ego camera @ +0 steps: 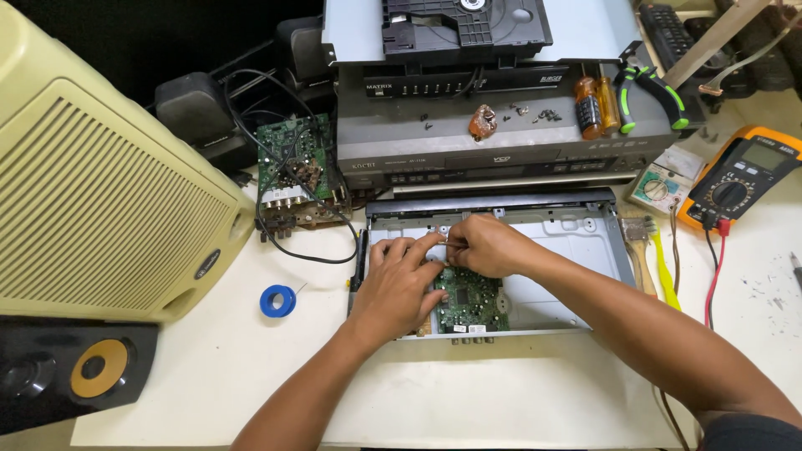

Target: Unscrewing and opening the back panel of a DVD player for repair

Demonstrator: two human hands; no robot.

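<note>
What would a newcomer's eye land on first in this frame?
Probably the two hands, the left hand and right hand, meeting over a green circuit board inside an open grey metal chassis at the centre of the table. Next, the big cream speaker grille filling the left side, and the orange multimeter at the right edge.

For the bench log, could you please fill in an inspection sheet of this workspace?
Surface: white table, crowded.
Job's things: open metal chassis holding a green circuit board.
Clutter: blue tape roll, second circuit board, multimeter, screwdrivers, pliers.
Hands: left hand and right hand meet over the board; grip unclear.
Cables: black cable; red lead.
Surroundings: stacked players, beige speaker.
</note>
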